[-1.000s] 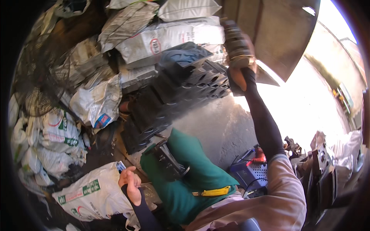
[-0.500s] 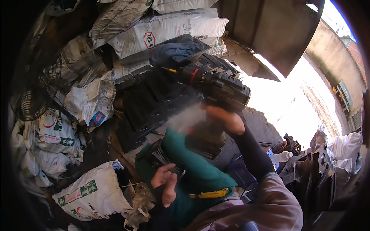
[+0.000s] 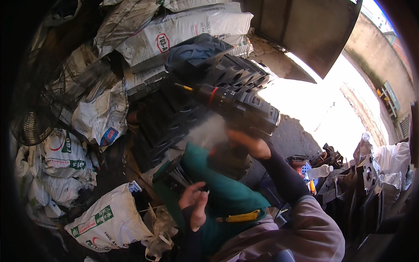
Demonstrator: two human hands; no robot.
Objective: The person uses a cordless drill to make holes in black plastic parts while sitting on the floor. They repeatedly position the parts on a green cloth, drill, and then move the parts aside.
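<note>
My right hand [image 3: 251,144] grips the handle of a black cordless drill [image 3: 238,107] with a red ring near its chuck. A yellowish bit [image 3: 185,87] points left, over a stack of ridged black parts [image 3: 161,118]. The drill's lower end is smeared by motion. Low in the middle, my left hand [image 3: 194,203] is half curled, its thumb apart from the fingers; nothing shows clearly in it. Just beyond its fingertips, a black slotted part [image 3: 176,174] rests against the green cloth [image 3: 222,179] over my leg. A yellow utility knife [image 3: 240,216] lies on that cloth.
White printed sacks [image 3: 187,30] are piled at the back, with a blue cloth [image 3: 196,50] before them. A fan [image 3: 48,105] stands at the left. At the right are a white bottle [image 3: 320,172] and metal parts [image 3: 369,179]. A brown metal panel [image 3: 301,35] hangs at upper right.
The drill has shifted slightly left and down in the picture, still in my right hand. My left hand has moved a little right, its fingers straighter. The whole view has shifted slightly.
</note>
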